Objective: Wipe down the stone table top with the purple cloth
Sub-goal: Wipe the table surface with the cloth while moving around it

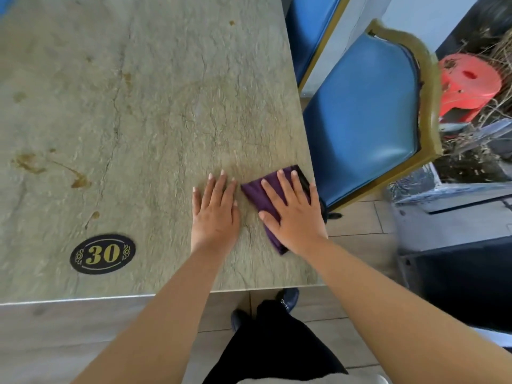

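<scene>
Head camera looks down on a stone table top (pixel 138 106) with pale green and grey marks. Both hands lie flat on it near the right front corner. The right hand (pixel 293 214) has its fingers straight and spread, and it presses down on the purple cloth (pixel 256 194). The cloth is folded and sits under that hand, close to the right edge of the table. The left hand (pixel 214 210) is just beside the cloth, with fingers straight and close together, palm down on the bare stone, holding nothing. Brown stains (pixel 30 163) show on the left part of the table, well apart from the cloth. A dark oval number plate (pixel 102 254) saying 30 sits near the front edge. A blue chair (pixel 365 117) with a gold frame stands beside the table on the right, and a red plastic stool (pixel 468 81) is behind it
</scene>
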{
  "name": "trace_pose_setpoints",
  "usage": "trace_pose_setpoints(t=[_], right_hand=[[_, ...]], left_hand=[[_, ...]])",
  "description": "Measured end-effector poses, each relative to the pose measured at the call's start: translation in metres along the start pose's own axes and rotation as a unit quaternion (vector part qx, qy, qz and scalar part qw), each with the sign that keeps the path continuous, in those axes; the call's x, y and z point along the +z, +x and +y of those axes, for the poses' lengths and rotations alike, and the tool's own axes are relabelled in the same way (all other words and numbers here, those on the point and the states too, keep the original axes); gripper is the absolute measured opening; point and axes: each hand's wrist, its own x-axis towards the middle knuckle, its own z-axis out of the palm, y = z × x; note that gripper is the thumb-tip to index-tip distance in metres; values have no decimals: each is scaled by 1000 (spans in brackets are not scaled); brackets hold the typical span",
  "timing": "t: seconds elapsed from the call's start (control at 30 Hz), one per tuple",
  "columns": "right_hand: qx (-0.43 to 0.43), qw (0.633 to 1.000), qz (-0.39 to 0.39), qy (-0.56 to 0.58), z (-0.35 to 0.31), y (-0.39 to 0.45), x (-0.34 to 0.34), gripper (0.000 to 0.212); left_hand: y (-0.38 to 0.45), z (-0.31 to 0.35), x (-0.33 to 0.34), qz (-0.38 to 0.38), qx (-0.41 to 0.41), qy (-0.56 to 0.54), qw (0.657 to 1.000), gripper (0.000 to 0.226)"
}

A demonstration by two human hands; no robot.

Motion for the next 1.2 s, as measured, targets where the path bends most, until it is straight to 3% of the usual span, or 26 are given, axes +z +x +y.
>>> trace_pose_setpoints(t=[0.17, 0.3, 0.37, 0.47, 0.53, 0.67, 0.83, 0.97, 1.07, 1.2], right_hand=[[-46, 998, -26, 26, -6, -56, -3, 64], [10, 970, 22, 240, 19, -34, -21, 52], [61, 941, 35, 332, 38, -15, -25, 49], [34, 958, 2, 286, 60, 8, -28, 53], [-2, 965, 7, 263, 71, 19, -30, 57], [-43, 966, 26, 252, 89, 37, -29, 59], [-89, 971, 8, 223, 103, 56, -28, 55], [-128, 959, -56, 245, 117, 74, -38, 51], [-152, 949, -92, 261, 125, 93, -48, 47], [-164, 945, -108, 262, 133, 113, -52, 50]], left_hand=[[0, -2, 0, 7, 8, -31, 999, 50], [4, 12, -12, 9, -68, -143, 987, 49], [-6, 39, -20, -11, -51, -160, 986, 50], [-38, 90, -1, -80, 111, -29, 990, 61], [-50, 106, 20, -119, 132, 72, 981, 77], [-6, 83, 24, -86, 81, 116, 986, 74], [84, 45, 9, -73, -117, 132, 982, 71], [91, 86, 20, -57, -235, 97, 965, 67], [52, 138, 42, -41, -239, 121, 963, 67], [15, 152, 51, -37, -150, 136, 979, 68]])
